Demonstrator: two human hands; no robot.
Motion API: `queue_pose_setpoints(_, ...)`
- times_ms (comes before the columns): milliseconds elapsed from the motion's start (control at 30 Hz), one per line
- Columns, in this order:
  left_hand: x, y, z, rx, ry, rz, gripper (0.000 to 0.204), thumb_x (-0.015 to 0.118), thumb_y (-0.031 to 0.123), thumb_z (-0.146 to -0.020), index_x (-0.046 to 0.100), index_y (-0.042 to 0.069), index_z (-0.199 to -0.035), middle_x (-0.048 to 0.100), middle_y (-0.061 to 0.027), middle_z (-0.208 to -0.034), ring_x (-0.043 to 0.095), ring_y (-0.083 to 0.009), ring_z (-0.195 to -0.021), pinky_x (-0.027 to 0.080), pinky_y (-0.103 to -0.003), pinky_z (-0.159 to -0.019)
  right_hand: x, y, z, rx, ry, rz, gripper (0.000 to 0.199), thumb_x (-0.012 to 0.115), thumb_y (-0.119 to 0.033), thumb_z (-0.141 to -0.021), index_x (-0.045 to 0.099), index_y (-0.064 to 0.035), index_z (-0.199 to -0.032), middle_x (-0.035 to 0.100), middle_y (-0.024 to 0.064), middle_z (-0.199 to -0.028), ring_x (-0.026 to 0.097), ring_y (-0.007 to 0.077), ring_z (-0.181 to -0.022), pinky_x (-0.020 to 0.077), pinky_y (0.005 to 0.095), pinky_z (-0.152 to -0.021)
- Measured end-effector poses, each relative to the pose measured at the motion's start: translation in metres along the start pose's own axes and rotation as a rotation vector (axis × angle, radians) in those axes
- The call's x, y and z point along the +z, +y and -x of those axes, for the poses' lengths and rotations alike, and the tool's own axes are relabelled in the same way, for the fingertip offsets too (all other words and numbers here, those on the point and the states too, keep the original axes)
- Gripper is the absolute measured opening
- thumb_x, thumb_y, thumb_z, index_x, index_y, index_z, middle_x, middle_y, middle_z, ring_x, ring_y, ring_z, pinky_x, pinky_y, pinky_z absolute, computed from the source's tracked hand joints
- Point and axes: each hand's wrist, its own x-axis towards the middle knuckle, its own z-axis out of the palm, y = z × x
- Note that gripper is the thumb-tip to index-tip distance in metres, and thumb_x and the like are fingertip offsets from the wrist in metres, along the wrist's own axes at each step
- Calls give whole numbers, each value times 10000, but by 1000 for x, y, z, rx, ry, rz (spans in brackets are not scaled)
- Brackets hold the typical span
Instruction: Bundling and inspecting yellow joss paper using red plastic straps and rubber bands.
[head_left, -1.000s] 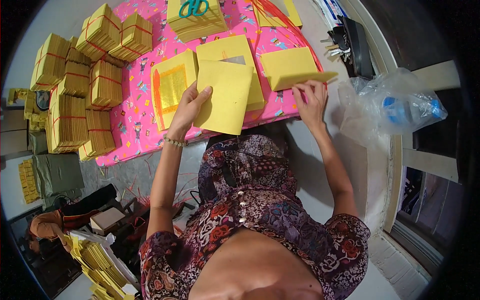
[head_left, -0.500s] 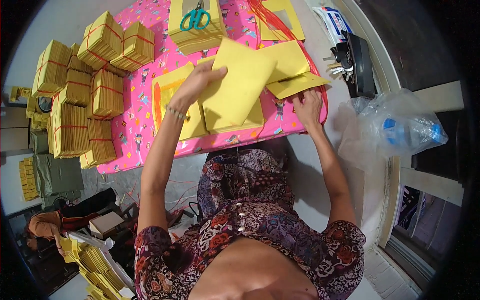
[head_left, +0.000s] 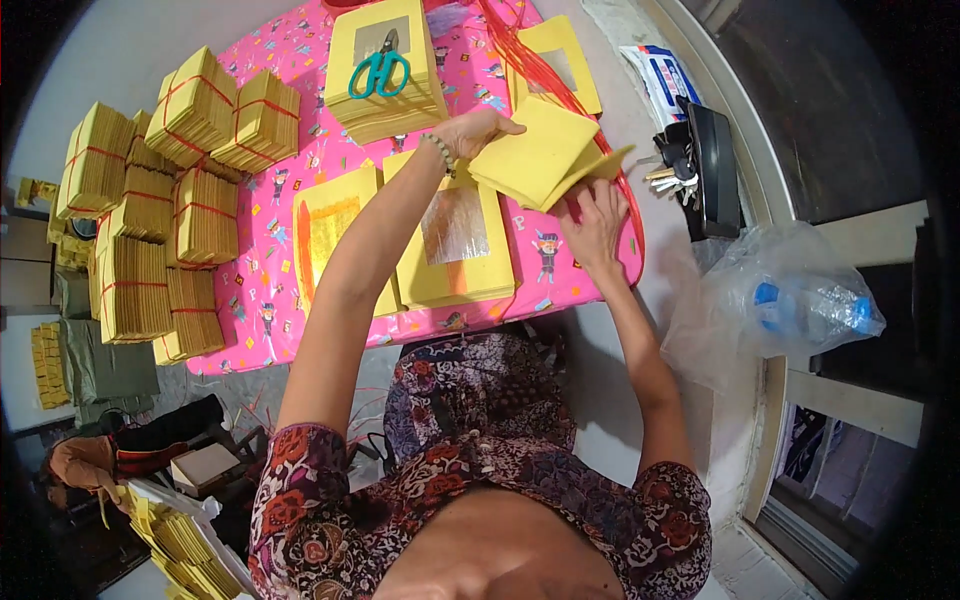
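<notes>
My left hand (head_left: pixel 477 132), with a beaded bracelet at its wrist, grips the far left edge of a folded yellow paper (head_left: pixel 535 150). It lies over other folded yellow paper at the table's right side. My right hand (head_left: pixel 597 220) has its fingers curled at the near right edge of these papers, where a raised flap (head_left: pixel 600 168) partly hides what they hold. Closer to me lies a pile of flat yellow sheets (head_left: pixel 470 280), with a silvery and orange panel on top. Left of it, partly under my forearm, is another yellow sheet (head_left: pixel 345 185) with a gold and orange panel.
Teal-handled scissors (head_left: pixel 380 75) rest on a tall yellow stack (head_left: pixel 390 120). Red-tied bundles (head_left: pixel 205 215) fill the pink table's left side. Red strings (head_left: pixel 530 60) run along its right. Beyond are keys (head_left: pixel 675 180) and a plastic bag (head_left: pixel 790 300). Another person (head_left: pixel 90 465) sits lower left.
My left hand has moved right with the yellow paper, bringing it over the papers by my right hand. The flat pile in front is now uncovered. My right hand has shifted slightly left.
</notes>
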Motion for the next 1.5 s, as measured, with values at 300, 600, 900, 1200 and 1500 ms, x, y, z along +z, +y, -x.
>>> queue_pose_setpoints(300,-19,12,-5,-50,28,45,280,587,135,-917,583,-63,-1115,678,-173,-1031,691,-229,-883,579,-361,-786,17,8,-19,-40,-169,91,283,633,-221,-811,528,-35,-998,506,120,-928,490,287,-911,344,429,-846)
queue_pose_setpoints(600,18,64,34,70,114,-366,373,645,256,-882,584,-18,-1129,675,-107,-1040,663,-166,-911,535,-315,-825,20,11,-15,-3,-212,79,289,617,-223,-826,554,-44,-1044,528,131,-995,495,290,-964,369,433,-833)
queue_pose_setpoints(900,16,24,-41,107,237,-1069,407,654,367,-794,634,-3,-963,623,-34,-856,578,-152,-752,477,-302,-667,13,21,-9,20,-203,-287,302,548,-94,-866,535,18,-1147,516,195,-1078,498,363,-1039,407,453,-901)
queue_pose_setpoints(1200,39,11,-55,165,363,-1274,405,613,351,-765,665,-2,-957,665,-151,-901,648,-259,-824,516,-372,-742,4,42,-8,383,18,-240,325,617,-203,-885,519,35,-1083,550,208,-1003,535,367,-973,432,436,-848)
queue_pose_setpoints(1500,33,-24,-73,413,679,-1331,501,677,297,-720,586,43,-1141,619,-210,-1095,588,-367,-1049,485,-409,-900,2,38,-12,338,-40,-10,436,608,-287,-891,493,48,-1144,526,232,-1013,510,384,-969,414,458,-855)
